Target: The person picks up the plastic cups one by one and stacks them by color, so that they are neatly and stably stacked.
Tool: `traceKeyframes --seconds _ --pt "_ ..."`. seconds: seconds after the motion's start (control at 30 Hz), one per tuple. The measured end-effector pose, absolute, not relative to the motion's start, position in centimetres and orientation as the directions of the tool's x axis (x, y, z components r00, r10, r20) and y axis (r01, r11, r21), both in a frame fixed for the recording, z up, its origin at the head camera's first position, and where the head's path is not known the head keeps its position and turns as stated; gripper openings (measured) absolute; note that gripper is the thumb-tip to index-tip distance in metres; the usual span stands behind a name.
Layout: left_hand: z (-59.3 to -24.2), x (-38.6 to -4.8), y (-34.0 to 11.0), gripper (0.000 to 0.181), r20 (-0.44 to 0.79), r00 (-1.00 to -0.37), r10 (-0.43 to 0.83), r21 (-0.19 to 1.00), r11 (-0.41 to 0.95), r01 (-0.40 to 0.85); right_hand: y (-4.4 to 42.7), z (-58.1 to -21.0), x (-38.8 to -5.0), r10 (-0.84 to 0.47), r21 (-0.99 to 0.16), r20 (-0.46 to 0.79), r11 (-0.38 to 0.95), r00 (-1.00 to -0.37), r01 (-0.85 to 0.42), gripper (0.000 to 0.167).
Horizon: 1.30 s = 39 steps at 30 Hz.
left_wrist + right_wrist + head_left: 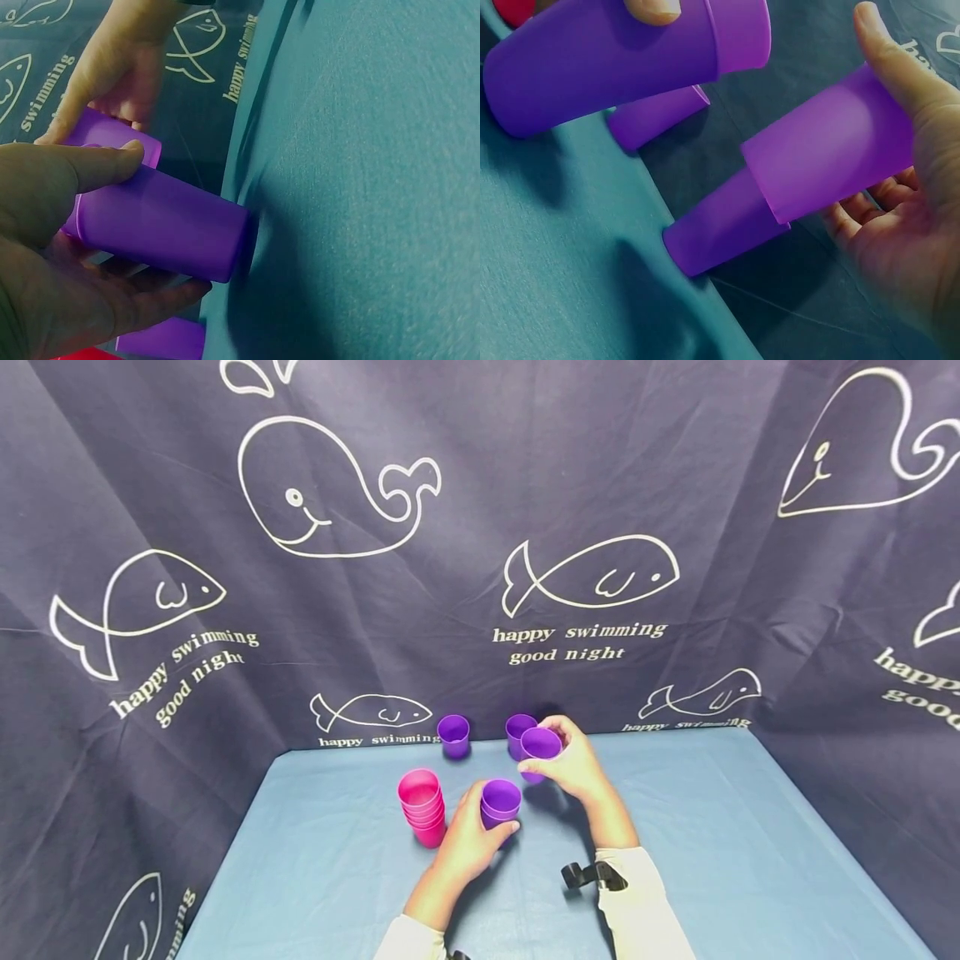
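My left hand (467, 837) grips a short nested stack of purple cups (500, 799), fingers and thumb around its sides. In the left wrist view the stack's base (229, 244) is at or very near the cloth; I cannot tell if it touches. My right hand (576, 767) holds one purple cup (829, 146) off the table, mouth up, between thumb and fingers. Just behind that cup stands another purple cup (517, 733), partly hidden by it. A further purple cup (453, 737) stands upright to its left, by the back edge.
A nested stack of pink cups (422, 806) stands left of my left hand. Pale blue cloth (720, 860) covers the table. Dark curtains (465, 635) with white whale and fish drawings rise at the back and sides. A black strap mount (596, 875) sits on the right wrist.
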<state>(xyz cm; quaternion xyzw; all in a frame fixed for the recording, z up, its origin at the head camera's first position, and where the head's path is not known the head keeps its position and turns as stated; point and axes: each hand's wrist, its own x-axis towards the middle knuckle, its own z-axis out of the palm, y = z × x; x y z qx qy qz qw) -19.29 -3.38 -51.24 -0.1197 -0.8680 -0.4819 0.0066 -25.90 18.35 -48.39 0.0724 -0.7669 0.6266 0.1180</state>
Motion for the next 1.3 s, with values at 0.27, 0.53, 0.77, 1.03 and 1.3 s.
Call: traceKeyframes --seconds 0.27,0.53,0.77,1.03,1.3 --pt "-51.2 -19.2 -3.5 0.07 0.137 -0.972 0.192 0.824 0.523 0.219 17.9 -48.2 -25.8 -0.005 -0.94 0.3 0.168 -0.954 -0.297 0.071" --pt "-51.2 -19.1 -3.5 0.07 0.151 -0.97 0.192 0.824 0.518 0.231 17.5 -47.6 -25.4 -0.081 -0.931 0.331 0.133 -0.94 -0.339 0.074" --pt "-51.4 -19.3 -3.5 0.069 0.154 -0.969 0.193 0.829 0.509 0.233 17.2 -47.5 -25.3 -0.12 -0.914 0.38 0.101 -0.917 -0.392 0.077" --pt "-51.3 -19.3 -3.6 0.07 0.156 -0.968 0.196 0.826 0.511 0.237 17.2 -46.9 -25.0 -0.111 -0.912 0.392 0.082 -0.913 -0.402 0.077" --pt "-51.4 -19.3 -3.6 0.069 0.162 -0.966 0.2 0.821 0.516 0.244 16.8 -47.1 -25.0 -0.143 -0.907 0.41 0.046 -0.901 -0.419 0.076"
